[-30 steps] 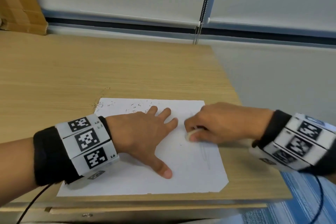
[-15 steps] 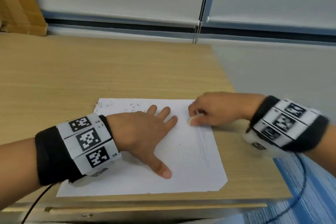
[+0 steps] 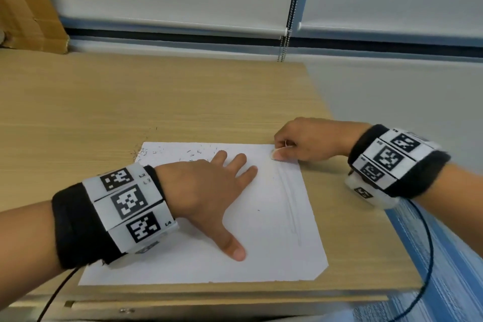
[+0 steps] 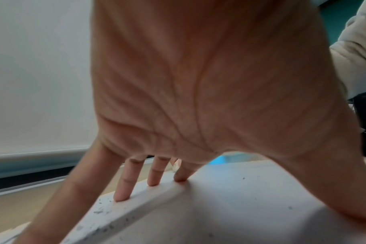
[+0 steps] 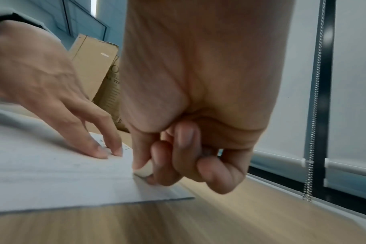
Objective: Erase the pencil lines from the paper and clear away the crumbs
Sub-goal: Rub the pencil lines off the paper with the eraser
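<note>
So the paper (image 3: 261, 238) is lying flat near the front right corner of the wooden desk (image 3: 156, 102), with faint pencil lines (image 3: 290, 206) running down its right side. There's a scatter of dark crumbs (image 3: 193, 153) along the far edge, some spilling onto the desk by the far left corner. The white eraser (image 5: 143, 170) is down on the sheet right at the far right corner, at the top end of those lines. The right hand (image 3: 305, 140) has it pinched between thumb and fingertips, the other fingers curled in tight behind. The left hand (image 3: 206, 191) is flat out on the middle of the paper, fingers straight and spread, thumb splayed toward the near edge, pressing the sheet down and holding nothing. A cardboard box (image 3: 28, 5) sits at the far left
</note>
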`<state>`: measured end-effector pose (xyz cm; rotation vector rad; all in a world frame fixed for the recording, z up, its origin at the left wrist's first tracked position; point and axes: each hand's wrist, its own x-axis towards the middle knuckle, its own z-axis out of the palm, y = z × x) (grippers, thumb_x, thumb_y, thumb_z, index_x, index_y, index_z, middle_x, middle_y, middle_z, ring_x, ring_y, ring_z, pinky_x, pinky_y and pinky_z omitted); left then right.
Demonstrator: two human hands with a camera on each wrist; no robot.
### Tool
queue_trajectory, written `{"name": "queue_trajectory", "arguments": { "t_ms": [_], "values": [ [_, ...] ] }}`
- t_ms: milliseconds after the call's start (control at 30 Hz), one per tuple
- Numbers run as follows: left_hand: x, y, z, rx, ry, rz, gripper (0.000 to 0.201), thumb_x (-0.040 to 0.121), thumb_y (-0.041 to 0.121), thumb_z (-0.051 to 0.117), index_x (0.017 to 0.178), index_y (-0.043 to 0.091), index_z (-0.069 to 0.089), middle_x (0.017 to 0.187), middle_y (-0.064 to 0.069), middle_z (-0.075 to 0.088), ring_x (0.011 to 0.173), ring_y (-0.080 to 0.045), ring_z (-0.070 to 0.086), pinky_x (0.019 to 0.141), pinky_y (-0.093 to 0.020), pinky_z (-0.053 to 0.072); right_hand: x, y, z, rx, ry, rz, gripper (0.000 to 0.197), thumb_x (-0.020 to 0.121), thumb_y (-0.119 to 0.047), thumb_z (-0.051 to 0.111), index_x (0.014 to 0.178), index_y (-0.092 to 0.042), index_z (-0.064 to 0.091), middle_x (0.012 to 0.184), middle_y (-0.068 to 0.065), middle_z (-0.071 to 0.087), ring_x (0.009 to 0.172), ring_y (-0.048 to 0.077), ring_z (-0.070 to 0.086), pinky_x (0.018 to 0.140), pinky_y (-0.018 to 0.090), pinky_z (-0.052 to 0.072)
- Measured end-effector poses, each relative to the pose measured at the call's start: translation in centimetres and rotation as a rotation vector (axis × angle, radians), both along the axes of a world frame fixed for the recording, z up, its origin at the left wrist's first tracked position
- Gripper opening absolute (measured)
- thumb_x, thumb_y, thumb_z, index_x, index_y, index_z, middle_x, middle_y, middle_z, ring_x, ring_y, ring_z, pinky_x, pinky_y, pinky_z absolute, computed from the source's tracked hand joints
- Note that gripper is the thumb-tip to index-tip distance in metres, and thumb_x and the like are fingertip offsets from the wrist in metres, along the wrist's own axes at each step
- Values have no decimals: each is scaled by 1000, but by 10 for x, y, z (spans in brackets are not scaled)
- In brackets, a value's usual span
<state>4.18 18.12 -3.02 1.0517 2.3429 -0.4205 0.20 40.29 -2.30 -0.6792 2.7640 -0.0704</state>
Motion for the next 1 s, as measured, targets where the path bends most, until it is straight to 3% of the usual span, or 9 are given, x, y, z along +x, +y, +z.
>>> {"name": "queue_trajectory", "arguments": {
  "t_ms": [100,200,267,433,567,633,733,833,1000],
  "values": [
    [1,1,1,-8,-3,22,139,60,83,66,151,26,-22,159,8,-23,149,-25,-7,112,-46,27,15,0,0,-1,-111,46,26,93,-41,54,73,-24,58,66,-13,54,61,5,49,62,26,41],
    [1,2,2,-14,-6,34,138,62,80,67,151,27,-23,159,5,-26,149,-25,-11,114,-46,24,35,-6,3,32,-334,77,27,91,-46,56,78,-23,62,57,-24,55,55,-2,50,54,13,38],
    [1,2,3,-27,-17,43,138,62,81,66,150,27,-25,158,3,-31,149,-26,-14,115,-47,22,27,-7,3,19,-268,93,26,91,-45,57,76,-24,61,57,-23,55,55,-4,50,53,12,35],
    [-1,2,3,-33,-34,48,140,59,82,67,150,29,-24,156,3,-34,149,-26,-15,115,-48,23,-1,3,-5,-82,-39,-22,30,94,-39,55,69,-22,55,65,-11,53,62,9,49,62,26,39],
    [-3,5,2,-28,-25,44,142,54,82,70,152,30,-18,159,2,-28,149,-25,-12,114,-49,26,16,-1,-1,-34,-269,30,32,90,-41,60,67,-18,60,55,-13,51,52,5,45,56,23,39],
    [-5,7,3,-50,-27,49,145,53,82,71,151,29,-23,158,1,-30,149,-26,-14,114,-49,23,16,-4,1,-35,-351,25,36,88,-44,61,64,-18,59,55,-10,49,54,12,45,56,32,41],
    [-7,12,5,-106,-22,62,149,54,81,71,148,27,-31,156,-1,-35,148,-26,-19,116,-49,18,-3,-2,1,-64,-197,-45,40,89,-45,60,67,-11,62,60,0,54,57,18,47,58,38,45],
    [-6,19,7,-138,-8,57,152,53,80,73,146,24,-33,155,-4,-36,147,-28,-19,116,-50,17,-5,4,-3,-93,-106,-72,41,92,-39,58,70,-4,63,59,-1,52,55,14,44,56,32,42],
    [-5,22,10,-140,-18,73,152,55,75,76,146,21,-34,155,-7,-36,147,-29,-19,119,-50,15,13,0,4,-50,-387,-7,42,89,-40,62,55,-17,52,51,-6,44,51,16,40,53,32,38]
  ]
}}
